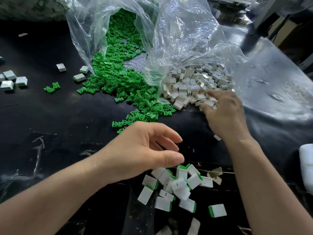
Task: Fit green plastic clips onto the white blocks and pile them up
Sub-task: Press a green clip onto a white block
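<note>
Evidently the step in hand was picking up a fresh white block. The right hand [225,112] lay palm down on the near edge of the loose white blocks [194,85] spilling from the clear bag [186,39], its fingers [210,94] spread and resting among them; whether any block was already caught under the fingertips could not be told. The left hand [140,150] hovered with thumb and fingers loosely curled and parted, holding nothing that showed. Directly below its thumb lay the pile of finished blocks [177,185], each white piece with a green edge.

To do this well, the right hand would have needed to close on one block only, thumb on one flat side and forefinger on the opposite, so the hollow face stayed free for the clip. The blocks lay at every angle, so a short roll between the fingertips would probably have been wanted to turn the opening outward. The green clips [118,78] lay in a wide spill ahead of the left hand and just to the left of the right hand's reach; the left hand was the natural one to fetch one. A few finished blocks [13,80] sat far off to the left, well apart from both hands.
</note>
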`<control>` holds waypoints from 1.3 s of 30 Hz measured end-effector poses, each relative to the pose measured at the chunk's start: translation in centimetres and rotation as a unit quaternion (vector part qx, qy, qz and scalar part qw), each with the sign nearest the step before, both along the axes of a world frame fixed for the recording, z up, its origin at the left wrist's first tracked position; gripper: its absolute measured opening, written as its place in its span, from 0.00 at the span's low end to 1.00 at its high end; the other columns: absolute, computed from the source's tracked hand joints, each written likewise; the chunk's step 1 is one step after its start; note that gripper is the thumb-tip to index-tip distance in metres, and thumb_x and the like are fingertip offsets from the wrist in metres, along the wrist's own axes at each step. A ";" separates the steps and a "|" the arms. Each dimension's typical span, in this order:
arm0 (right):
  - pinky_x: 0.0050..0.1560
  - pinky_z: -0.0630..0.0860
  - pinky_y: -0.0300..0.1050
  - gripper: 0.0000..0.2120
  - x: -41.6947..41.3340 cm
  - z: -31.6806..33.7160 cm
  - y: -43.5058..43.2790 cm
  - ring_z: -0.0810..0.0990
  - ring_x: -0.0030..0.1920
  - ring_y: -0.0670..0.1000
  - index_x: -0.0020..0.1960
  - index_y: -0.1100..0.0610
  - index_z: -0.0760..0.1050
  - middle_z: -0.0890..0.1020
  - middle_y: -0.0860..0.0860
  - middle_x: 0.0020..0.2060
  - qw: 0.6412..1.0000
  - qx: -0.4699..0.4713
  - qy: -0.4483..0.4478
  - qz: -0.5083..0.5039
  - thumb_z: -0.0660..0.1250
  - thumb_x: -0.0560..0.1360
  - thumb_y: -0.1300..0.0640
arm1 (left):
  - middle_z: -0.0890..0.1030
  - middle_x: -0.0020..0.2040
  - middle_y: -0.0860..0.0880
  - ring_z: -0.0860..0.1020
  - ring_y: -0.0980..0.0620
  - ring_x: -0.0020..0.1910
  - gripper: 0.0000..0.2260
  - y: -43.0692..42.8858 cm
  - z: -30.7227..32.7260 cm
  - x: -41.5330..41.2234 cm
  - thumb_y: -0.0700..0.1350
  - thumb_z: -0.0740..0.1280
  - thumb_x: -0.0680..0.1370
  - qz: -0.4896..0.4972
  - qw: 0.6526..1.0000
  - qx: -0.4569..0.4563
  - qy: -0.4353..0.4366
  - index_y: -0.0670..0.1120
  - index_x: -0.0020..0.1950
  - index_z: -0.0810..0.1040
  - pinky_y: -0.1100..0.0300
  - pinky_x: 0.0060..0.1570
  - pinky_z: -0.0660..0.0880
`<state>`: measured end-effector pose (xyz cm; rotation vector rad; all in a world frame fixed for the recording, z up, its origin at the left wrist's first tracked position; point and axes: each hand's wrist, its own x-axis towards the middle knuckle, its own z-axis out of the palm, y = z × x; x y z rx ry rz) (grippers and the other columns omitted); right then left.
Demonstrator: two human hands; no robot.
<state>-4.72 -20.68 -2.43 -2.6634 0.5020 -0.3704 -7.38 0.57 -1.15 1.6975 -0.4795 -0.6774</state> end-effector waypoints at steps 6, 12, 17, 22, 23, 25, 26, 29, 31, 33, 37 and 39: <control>0.58 0.60 0.44 0.16 0.4 -1.4 -0.6 0.69 0.62 0.57 0.62 0.56 0.74 0.73 0.55 0.61 0.997 -0.072 0.019 -0.005 0.63 0.74 0.62 | 0.84 0.39 0.46 0.82 0.52 0.36 0.05 0.3 0.0 1.2 0.38 0.69 0.71 0.166 0.985 -0.040 0.007 0.47 0.44 0.80 0.64 0.30 0.76; 0.50 0.64 0.36 0.09 0.4 -0.9 -0.6 0.76 0.50 0.53 0.54 0.56 0.78 0.78 0.54 0.52 0.998 -0.040 -0.037 0.009 0.66 0.74 0.58 | 0.84 0.39 0.46 0.82 0.53 0.35 0.07 0.4 -0.4 1.7 0.36 0.69 0.72 0.219 0.974 -0.059 0.011 0.48 0.43 0.80 0.64 0.29 0.76; 0.48 0.75 0.33 0.09 -1.0 1.1 3.2 0.80 0.41 0.42 0.44 0.48 0.79 0.82 0.43 0.39 0.930 0.333 -0.064 0.144 0.68 0.73 0.62 | 0.83 0.42 0.51 0.81 0.57 0.38 0.13 0.6 -0.6 1.9 0.34 0.71 0.69 0.217 0.975 -0.031 -0.043 0.52 0.46 0.79 0.65 0.35 0.79; 0.41 0.76 0.39 0.09 -2.2 0.8 6.9 0.80 0.36 0.45 0.40 0.51 0.76 0.82 0.48 0.34 0.888 0.382 -0.013 0.258 0.69 0.71 0.65 | 0.83 0.41 0.48 0.81 0.57 0.35 0.13 0.3 -0.4 1.6 0.38 0.74 0.64 0.200 0.978 -0.043 -0.042 0.50 0.45 0.80 0.65 0.38 0.79; 0.42 0.76 0.41 0.09 -2.3 0.7 7.2 0.80 0.37 0.46 0.39 0.51 0.75 0.82 0.49 0.34 0.887 0.381 -0.015 0.259 0.69 0.71 0.64 | 0.83 0.39 0.47 0.80 0.56 0.34 0.12 0.4 -0.3 1.6 0.41 0.74 0.63 0.199 0.978 -0.044 -0.040 0.48 0.44 0.80 0.63 0.37 0.79; 0.43 0.77 0.46 0.07 -2.4 0.7 7.3 0.81 0.38 0.50 0.38 0.52 0.76 0.83 0.51 0.34 0.889 0.376 -0.016 0.259 0.70 0.71 0.61 | 0.84 0.36 0.47 0.80 0.56 0.32 0.10 0.4 -0.2 1.6 0.42 0.74 0.62 0.197 0.979 -0.043 -0.041 0.46 0.42 0.81 0.61 0.36 0.79; 0.42 0.78 0.48 0.05 -2.5 0.7 7.2 0.81 0.37 0.51 0.37 0.52 0.76 0.83 0.51 0.33 0.896 0.367 -0.020 0.250 0.70 0.71 0.57 | 0.84 0.35 0.48 0.79 0.55 0.31 0.08 0.4 -0.2 1.6 0.39 0.74 0.64 0.199 0.978 -0.041 -0.043 0.45 0.41 0.81 0.61 0.36 0.79; 0.38 0.75 0.45 0.09 -2.3 0.4 6.8 0.78 0.34 0.48 0.36 0.51 0.77 0.81 0.51 0.31 0.936 0.287 -0.037 0.202 0.69 0.70 0.47 | 0.83 0.35 0.47 0.79 0.51 0.32 0.08 0.5 -0.7 1.9 0.35 0.73 0.68 0.235 0.970 -0.023 -0.060 0.46 0.42 0.81 0.58 0.37 0.79; 0.37 0.72 0.41 0.06 -2.1 0.1 6.7 0.75 0.34 0.43 0.38 0.50 0.78 0.79 0.46 0.31 0.959 0.207 -0.017 0.191 0.69 0.70 0.48 | 0.82 0.33 0.51 0.79 0.51 0.32 0.08 0.6 -0.9 2.2 0.35 0.73 0.68 0.259 0.963 -0.015 -0.075 0.48 0.39 0.81 0.56 0.38 0.79; 0.41 0.67 0.39 0.06 -1.9 -0.4 6.8 0.73 0.39 0.43 0.44 0.50 0.79 0.75 0.43 0.35 0.970 0.135 0.023 0.199 0.70 0.70 0.49 | 0.80 0.30 0.53 0.77 0.54 0.31 0.10 0.7 -0.9 2.3 0.33 0.73 0.68 0.264 0.961 -0.022 -0.076 0.48 0.36 0.80 0.55 0.38 0.79; 0.40 0.61 0.39 0.06 -1.7 -1.0 7.1 0.69 0.43 0.45 0.45 0.51 0.76 0.70 0.43 0.38 0.970 0.061 0.051 0.231 0.70 0.70 0.51 | 0.82 0.32 0.52 0.78 0.56 0.33 0.11 0.6 -0.8 2.1 0.32 0.73 0.67 0.248 0.966 -0.027 -0.075 0.48 0.35 0.81 0.59 0.41 0.79; 0.38 0.61 0.40 0.07 -1.7 -1.0 7.0 0.69 0.41 0.46 0.40 0.50 0.72 0.69 0.42 0.35 0.970 0.062 0.042 0.233 0.70 0.70 0.54 | 0.82 0.32 0.52 0.79 0.57 0.33 0.10 0.6 -0.8 2.1 0.32 0.73 0.67 0.248 0.965 -0.027 -0.075 0.47 0.35 0.81 0.61 0.41 0.78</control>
